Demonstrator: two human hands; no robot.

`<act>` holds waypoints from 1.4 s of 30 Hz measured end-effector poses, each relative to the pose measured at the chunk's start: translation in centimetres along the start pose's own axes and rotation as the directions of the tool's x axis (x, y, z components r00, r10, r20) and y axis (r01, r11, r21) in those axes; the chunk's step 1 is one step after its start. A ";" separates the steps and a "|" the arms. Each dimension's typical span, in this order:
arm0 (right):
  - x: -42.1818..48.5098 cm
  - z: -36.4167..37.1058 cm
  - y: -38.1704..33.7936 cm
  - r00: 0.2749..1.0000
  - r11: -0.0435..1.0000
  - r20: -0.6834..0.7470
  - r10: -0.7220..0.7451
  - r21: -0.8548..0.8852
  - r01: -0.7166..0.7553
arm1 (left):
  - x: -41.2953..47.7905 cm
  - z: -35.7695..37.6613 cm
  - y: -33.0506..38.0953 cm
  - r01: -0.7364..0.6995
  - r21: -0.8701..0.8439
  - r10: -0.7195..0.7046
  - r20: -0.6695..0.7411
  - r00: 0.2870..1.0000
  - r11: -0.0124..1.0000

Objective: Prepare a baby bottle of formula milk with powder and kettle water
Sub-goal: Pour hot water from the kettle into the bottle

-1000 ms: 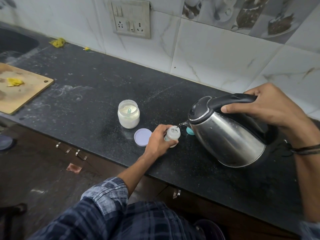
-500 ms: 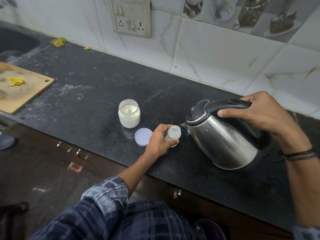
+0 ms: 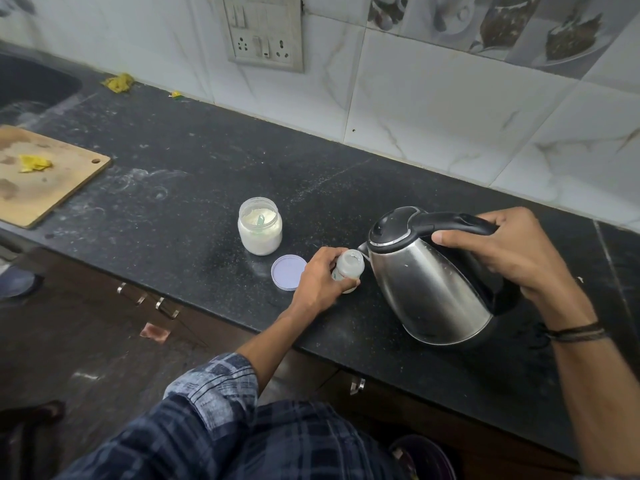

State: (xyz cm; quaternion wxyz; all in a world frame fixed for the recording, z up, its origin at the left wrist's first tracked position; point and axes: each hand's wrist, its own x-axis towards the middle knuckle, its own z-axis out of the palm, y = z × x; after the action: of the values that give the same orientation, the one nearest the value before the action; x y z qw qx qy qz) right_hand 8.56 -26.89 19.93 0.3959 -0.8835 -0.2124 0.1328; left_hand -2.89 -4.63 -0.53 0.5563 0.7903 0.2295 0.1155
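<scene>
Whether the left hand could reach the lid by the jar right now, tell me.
Probably yes, once freed: the left hand grips the bottle, and the lid lies flat just beside it with nothing between.

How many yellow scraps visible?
3: one yellow scrap on the wooden cutting board; a crumpled one by the tiled wall; a tiny one beside it. Others may be hidden.

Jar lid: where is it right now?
In the head view, the lid lies flat on the counter left of centre, between the powder jar and the left hand.
</scene>
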 end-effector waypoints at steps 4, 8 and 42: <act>-0.1 0.1 0.7 1.000 0.995 -0.027 -0.002 0.098 0.005 | 0.0 0.0 0.0 0.002 -0.003 -0.002 0.003 1.000 1.000; -0.6 -0.1 2.1 0.995 0.970 -0.100 0.029 0.245 -0.004 | -0.1 -0.1 0.0 -0.006 0.004 0.006 -0.001 1.000 1.000; -6.2 7.6 11.4 0.515 0.803 -0.749 0.416 0.568 0.177 | 0.7 -0.4 -1.3 -0.070 0.022 0.068 0.048 0.996 0.997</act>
State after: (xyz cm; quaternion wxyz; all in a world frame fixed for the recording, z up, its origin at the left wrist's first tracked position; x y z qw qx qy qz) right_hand 3.20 -31.79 6.80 0.6856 -0.6800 0.1249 -0.2279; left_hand -2.79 -3.61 -1.69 0.5481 0.8067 0.1901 0.1131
